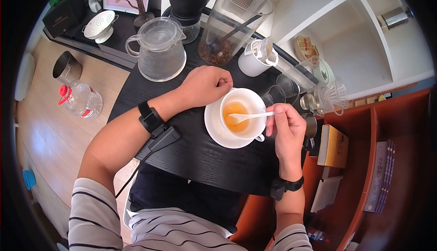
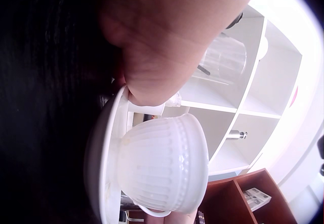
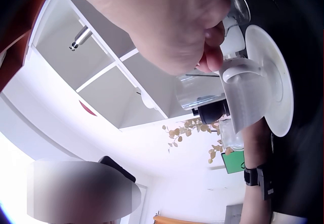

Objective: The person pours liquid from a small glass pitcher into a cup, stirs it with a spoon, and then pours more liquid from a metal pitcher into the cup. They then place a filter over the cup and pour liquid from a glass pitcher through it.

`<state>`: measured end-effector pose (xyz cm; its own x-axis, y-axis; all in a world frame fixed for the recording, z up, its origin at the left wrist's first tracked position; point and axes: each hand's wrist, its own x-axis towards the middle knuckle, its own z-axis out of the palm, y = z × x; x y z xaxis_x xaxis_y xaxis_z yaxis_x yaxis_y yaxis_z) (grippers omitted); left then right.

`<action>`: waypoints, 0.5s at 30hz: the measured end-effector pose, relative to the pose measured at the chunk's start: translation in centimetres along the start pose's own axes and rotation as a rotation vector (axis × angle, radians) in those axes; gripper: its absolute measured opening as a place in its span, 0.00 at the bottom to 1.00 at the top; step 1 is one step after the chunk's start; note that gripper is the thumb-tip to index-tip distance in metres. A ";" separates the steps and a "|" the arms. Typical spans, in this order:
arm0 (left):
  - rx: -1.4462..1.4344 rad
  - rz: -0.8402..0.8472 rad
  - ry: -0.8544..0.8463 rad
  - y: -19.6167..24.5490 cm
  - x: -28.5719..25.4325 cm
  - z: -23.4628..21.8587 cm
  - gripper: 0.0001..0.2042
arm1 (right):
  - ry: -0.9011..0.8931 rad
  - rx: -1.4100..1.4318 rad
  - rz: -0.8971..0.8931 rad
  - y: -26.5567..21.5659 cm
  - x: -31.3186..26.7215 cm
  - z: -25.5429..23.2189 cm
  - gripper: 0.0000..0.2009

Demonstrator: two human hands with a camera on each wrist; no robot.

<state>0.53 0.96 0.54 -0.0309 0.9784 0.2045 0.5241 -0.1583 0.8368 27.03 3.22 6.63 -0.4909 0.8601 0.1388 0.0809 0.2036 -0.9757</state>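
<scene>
A white cup (image 1: 256, 101) with amber liquid stands on a white saucer (image 1: 213, 126) on the black table. The right hand (image 1: 287, 130) pinches the handle of a white spoon (image 1: 255, 115), whose bowl dips into the liquid. Beside the cup's far left rim rests the left hand (image 1: 205, 86), fingers loosely curled, holding nothing visible. In the left wrist view the left hand (image 2: 157, 46) lies at the saucer's (image 2: 109, 148) edge, near the ribbed cup (image 2: 164, 163). The right wrist view shows the right hand (image 3: 177, 26) above the cup (image 3: 248, 100); the spoon is hidden there.
Behind the hands stand a glass pitcher (image 1: 161, 50), a tall glass vessel (image 1: 232, 23), a black-topped grinder (image 1: 191, 0) and a white mug (image 1: 255, 62) with a drip bag. Several glasses (image 1: 275, 94) and a glass dripper (image 1: 334, 97) line the right side. A cable (image 1: 132, 177) hangs at left.
</scene>
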 end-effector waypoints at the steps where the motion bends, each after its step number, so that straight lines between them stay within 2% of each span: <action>1: -0.001 0.005 0.005 0.0 0.0 0.0 0.09 | -0.001 0.000 0.000 0.0 0.0 0.0 0.13; 6: 0.003 -0.003 0.002 0.0 0.0 0.0 0.09 | 0.046 0.184 0.121 -0.5 0.1 -0.1 0.13; 15: 0.009 0.005 -0.001 0.0 0.0 0.0 0.09 | 0.078 0.229 0.068 -0.9 -0.2 0.0 0.13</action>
<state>0.52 0.95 0.56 -0.0269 0.9777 0.2083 0.5319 -0.1624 0.8311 27.08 2.87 7.48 -0.4220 0.9035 0.0754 -0.0913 0.0404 -0.9950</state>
